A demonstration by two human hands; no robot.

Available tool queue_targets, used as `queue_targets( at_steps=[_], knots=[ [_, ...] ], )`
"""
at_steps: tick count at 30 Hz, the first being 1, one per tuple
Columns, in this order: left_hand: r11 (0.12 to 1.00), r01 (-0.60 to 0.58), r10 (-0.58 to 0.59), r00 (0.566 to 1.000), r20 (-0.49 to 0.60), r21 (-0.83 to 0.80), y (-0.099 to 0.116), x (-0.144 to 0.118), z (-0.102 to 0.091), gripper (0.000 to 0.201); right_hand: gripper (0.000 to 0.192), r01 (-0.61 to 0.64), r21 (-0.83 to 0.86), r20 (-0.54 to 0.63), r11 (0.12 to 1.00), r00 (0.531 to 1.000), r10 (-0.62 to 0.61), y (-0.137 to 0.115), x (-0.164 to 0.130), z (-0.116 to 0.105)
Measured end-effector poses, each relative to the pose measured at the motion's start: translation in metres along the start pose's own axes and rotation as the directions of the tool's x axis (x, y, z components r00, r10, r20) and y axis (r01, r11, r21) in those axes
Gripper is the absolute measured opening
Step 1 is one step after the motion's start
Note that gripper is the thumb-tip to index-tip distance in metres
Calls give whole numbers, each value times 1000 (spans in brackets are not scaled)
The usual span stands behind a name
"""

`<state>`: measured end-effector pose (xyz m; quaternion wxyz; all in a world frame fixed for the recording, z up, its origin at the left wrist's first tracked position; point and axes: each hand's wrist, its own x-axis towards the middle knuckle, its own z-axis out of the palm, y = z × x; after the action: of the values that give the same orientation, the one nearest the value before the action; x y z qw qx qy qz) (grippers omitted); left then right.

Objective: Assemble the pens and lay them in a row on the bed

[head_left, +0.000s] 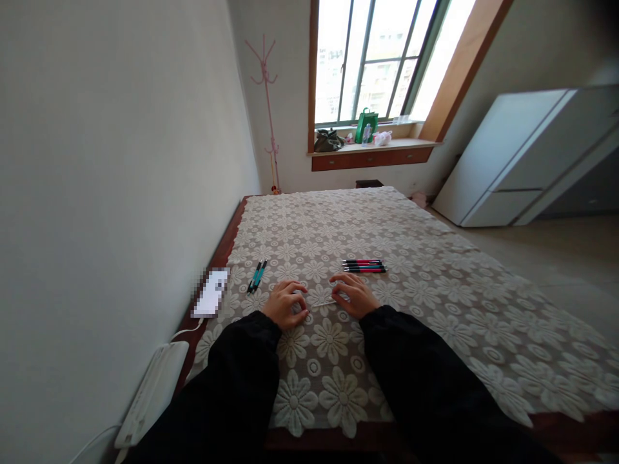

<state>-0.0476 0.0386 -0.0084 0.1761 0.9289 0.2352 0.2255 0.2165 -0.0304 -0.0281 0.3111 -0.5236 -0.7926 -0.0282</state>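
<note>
A thin white strand (322, 303) stretches between my two hands, low over the lace tablecloth (330, 338); its exact kind cannot be made out. My left hand (286, 305) is closed, thumb and forefinger curled together at the strand's left end. At the other end my right hand (355, 296) has its fingers bent and the thumb at the strand. Just beyond the right hand lies a row of several pens (363, 266) with black, red and teal barrels. Two teal and black pens (257, 276) lie side by side beyond my left hand, slanting away.
Along the left edge are a phone with a pixelated screen (211, 293) and a white power strip (153, 393) with cables, close to the wall. Farther off stand a pink coat rack (269, 109), a windowsill with bags (366, 127), and a white refrigerator (507, 154).
</note>
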Motion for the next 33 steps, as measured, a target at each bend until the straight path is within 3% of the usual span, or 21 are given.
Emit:
queue_targets(
  at_steps=[6,16,22,26,29,33],
  knots=[
    [1000,26,-26,1000,-9,15,0,0,-1,4,6,42,-28,73,999,997,-40,-3,-1,-8],
    [1000,20,-20,1000,16,16,0,0,-3,3,6,32,23,146,999,989,-35,0,-2,-2],
    [1000,10,-8,998,-64,27,0,1,-7,6,2,44,55,85,998,995,-49,-6,0,-7],
    [996,85,-81,985,-155,20,-5,1,-8,30,5,37,57,20,998,999,-39,-13,3,-10],
    [995,96,-94,983,-157,4,-5,1,-8,40,7,45,36,-14,998,999,-44,-16,3,-10],
    [1000,17,-17,995,-100,-4,0,0,-8,27,12,61,22,-15,998,998,-61,-18,3,-7]
  ],
)
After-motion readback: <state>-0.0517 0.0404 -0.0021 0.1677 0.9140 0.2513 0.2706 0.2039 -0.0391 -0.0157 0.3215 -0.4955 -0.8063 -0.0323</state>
